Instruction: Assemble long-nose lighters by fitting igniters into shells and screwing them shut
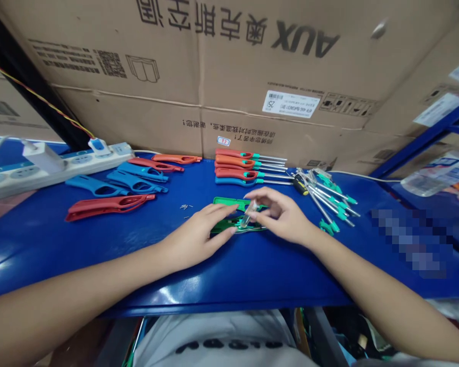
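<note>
A green lighter casing half (222,226) lies on the blue table with small parts inside it. My left hand (199,233) is around its left end, thumb on the near side and fingers on the far side. Just behind it is the other green casing half (224,201), hollow and partly covered by my fingers. My right hand (281,211) pinches a small clear lighter tank (248,214), tilted over the nearer casing half. The casing's right end is partly hidden by my right hand.
Blue and red casing halves (110,205) lie at left by a power strip (80,160). Assembled lighters (235,174) are stacked at the back. Metal lighter rods (331,199) and a screwdriver (300,185) lie at right. Tiny screws (185,206) sit left of the casing. A cardboard box (156,102) stands behind.
</note>
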Demonstrator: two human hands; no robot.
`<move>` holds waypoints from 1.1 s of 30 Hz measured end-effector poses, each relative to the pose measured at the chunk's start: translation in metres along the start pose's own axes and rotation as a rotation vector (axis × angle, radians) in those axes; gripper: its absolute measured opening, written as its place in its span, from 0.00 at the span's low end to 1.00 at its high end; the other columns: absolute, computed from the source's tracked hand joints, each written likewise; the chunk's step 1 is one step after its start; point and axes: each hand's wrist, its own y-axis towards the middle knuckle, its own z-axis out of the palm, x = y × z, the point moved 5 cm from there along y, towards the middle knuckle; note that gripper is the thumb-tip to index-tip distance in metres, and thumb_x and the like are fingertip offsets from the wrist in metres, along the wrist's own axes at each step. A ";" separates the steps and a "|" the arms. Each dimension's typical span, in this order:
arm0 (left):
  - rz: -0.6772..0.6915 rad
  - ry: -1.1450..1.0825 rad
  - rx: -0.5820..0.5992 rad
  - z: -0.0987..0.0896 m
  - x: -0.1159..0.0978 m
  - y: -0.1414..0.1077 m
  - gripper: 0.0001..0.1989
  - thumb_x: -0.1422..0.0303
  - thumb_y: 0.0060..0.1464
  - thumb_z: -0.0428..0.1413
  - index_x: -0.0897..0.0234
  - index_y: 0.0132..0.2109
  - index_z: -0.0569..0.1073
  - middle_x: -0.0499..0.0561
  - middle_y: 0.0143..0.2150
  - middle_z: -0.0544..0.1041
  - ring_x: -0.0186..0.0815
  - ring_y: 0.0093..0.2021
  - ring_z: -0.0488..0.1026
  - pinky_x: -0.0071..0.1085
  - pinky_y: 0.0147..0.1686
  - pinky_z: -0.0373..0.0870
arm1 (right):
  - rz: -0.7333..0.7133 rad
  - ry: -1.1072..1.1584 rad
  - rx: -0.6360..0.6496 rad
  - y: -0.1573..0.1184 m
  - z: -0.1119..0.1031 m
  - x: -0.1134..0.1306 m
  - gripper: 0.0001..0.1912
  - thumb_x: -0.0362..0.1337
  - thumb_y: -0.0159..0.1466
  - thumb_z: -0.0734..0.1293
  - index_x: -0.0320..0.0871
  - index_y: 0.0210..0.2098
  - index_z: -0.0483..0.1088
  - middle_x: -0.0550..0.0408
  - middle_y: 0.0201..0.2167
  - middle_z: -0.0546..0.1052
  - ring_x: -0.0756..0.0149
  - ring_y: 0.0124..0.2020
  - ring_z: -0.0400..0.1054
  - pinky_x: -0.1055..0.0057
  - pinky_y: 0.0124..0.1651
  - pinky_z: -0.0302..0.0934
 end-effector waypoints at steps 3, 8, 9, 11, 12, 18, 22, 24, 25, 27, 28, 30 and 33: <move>-0.037 -0.206 0.000 0.004 -0.002 -0.001 0.19 0.66 0.64 0.56 0.61 0.61 0.71 0.54 0.57 0.78 0.40 0.55 0.76 0.39 0.57 0.72 | -0.088 -0.067 0.082 -0.007 0.014 0.012 0.11 0.34 0.67 0.68 0.48 0.49 0.74 0.50 0.45 0.73 0.65 0.44 0.73 0.69 0.40 0.75; -0.118 -0.423 -0.005 0.009 -0.001 -0.003 0.20 0.68 0.65 0.56 0.62 0.62 0.71 0.52 0.49 0.82 0.38 0.47 0.80 0.35 0.51 0.75 | -0.156 -0.051 0.092 -0.007 0.017 0.020 0.13 0.33 0.66 0.69 0.47 0.50 0.74 0.52 0.43 0.76 0.66 0.43 0.74 0.69 0.44 0.75; -0.128 -0.419 -0.014 0.008 0.000 -0.003 0.19 0.69 0.65 0.55 0.62 0.62 0.71 0.53 0.50 0.82 0.38 0.48 0.80 0.35 0.51 0.75 | -0.144 -0.040 0.078 -0.007 0.016 0.019 0.13 0.34 0.66 0.69 0.47 0.51 0.74 0.52 0.43 0.77 0.66 0.43 0.75 0.68 0.44 0.75; -0.121 -0.378 -0.028 0.005 -0.001 -0.002 0.17 0.69 0.66 0.54 0.61 0.59 0.74 0.53 0.52 0.81 0.39 0.51 0.78 0.37 0.54 0.73 | -0.105 -0.047 0.023 -0.005 0.011 0.016 0.14 0.36 0.65 0.70 0.47 0.51 0.73 0.51 0.43 0.77 0.65 0.42 0.75 0.68 0.42 0.74; -0.105 -0.351 -0.031 0.004 -0.002 -0.001 0.15 0.69 0.66 0.54 0.61 0.57 0.76 0.53 0.53 0.80 0.39 0.52 0.77 0.37 0.55 0.72 | -0.087 -0.067 -0.009 -0.004 0.008 0.014 0.12 0.37 0.65 0.71 0.47 0.49 0.74 0.51 0.42 0.78 0.65 0.42 0.75 0.68 0.41 0.74; -0.051 -0.258 -0.018 0.001 -0.005 0.002 0.13 0.68 0.68 0.52 0.60 0.54 0.78 0.53 0.49 0.80 0.38 0.50 0.77 0.36 0.52 0.72 | -0.092 -0.221 -0.023 -0.001 0.001 0.011 0.05 0.40 0.65 0.71 0.46 0.37 0.78 0.53 0.35 0.80 0.65 0.35 0.75 0.68 0.37 0.71; -0.053 -0.250 -0.017 0.001 -0.004 0.001 0.13 0.68 0.68 0.52 0.59 0.54 0.78 0.53 0.49 0.80 0.38 0.50 0.76 0.36 0.53 0.71 | -0.174 -0.212 0.002 -0.001 0.004 0.014 0.05 0.37 0.65 0.71 0.46 0.39 0.79 0.53 0.36 0.81 0.65 0.35 0.75 0.67 0.39 0.70; -0.055 -0.253 -0.016 0.002 -0.002 0.002 0.13 0.68 0.68 0.52 0.59 0.54 0.78 0.53 0.49 0.80 0.39 0.50 0.76 0.36 0.54 0.71 | -0.196 -0.217 -0.002 -0.001 0.004 0.014 0.04 0.36 0.65 0.71 0.46 0.39 0.79 0.53 0.35 0.81 0.66 0.36 0.75 0.67 0.41 0.70; -0.056 -0.255 -0.016 0.002 -0.002 0.002 0.13 0.68 0.68 0.52 0.60 0.54 0.78 0.53 0.49 0.80 0.39 0.50 0.76 0.36 0.54 0.71 | -0.202 -0.220 -0.005 -0.001 0.004 0.014 0.04 0.36 0.65 0.71 0.46 0.39 0.80 0.53 0.35 0.81 0.66 0.36 0.76 0.67 0.41 0.70; -0.058 -0.260 -0.021 0.002 -0.001 0.002 0.13 0.68 0.68 0.52 0.60 0.53 0.78 0.53 0.48 0.80 0.39 0.49 0.76 0.36 0.53 0.71 | -0.206 -0.224 -0.008 -0.002 0.004 0.013 0.04 0.36 0.65 0.71 0.46 0.39 0.80 0.53 0.36 0.82 0.65 0.37 0.76 0.67 0.41 0.70; -0.059 -0.263 -0.024 0.002 -0.001 0.002 0.13 0.68 0.68 0.52 0.61 0.53 0.78 0.53 0.48 0.80 0.38 0.49 0.76 0.36 0.52 0.71 | -0.206 -0.228 -0.008 -0.002 0.004 0.013 0.04 0.36 0.65 0.71 0.46 0.39 0.80 0.53 0.36 0.82 0.65 0.37 0.76 0.67 0.41 0.70; -0.062 -0.271 -0.027 0.002 0.000 0.002 0.12 0.68 0.68 0.52 0.62 0.52 0.78 0.54 0.47 0.80 0.38 0.49 0.76 0.35 0.52 0.71 | -0.202 -0.240 -0.009 -0.002 0.003 0.012 0.04 0.37 0.65 0.71 0.47 0.39 0.79 0.53 0.36 0.82 0.65 0.37 0.76 0.66 0.42 0.71; -0.073 -0.280 -0.025 0.002 0.000 0.003 0.12 0.68 0.68 0.52 0.62 0.50 0.78 0.53 0.47 0.80 0.39 0.48 0.76 0.36 0.52 0.71 | -0.190 -0.257 -0.016 -0.002 0.003 0.011 0.04 0.38 0.65 0.71 0.47 0.39 0.79 0.53 0.36 0.82 0.64 0.37 0.75 0.66 0.41 0.70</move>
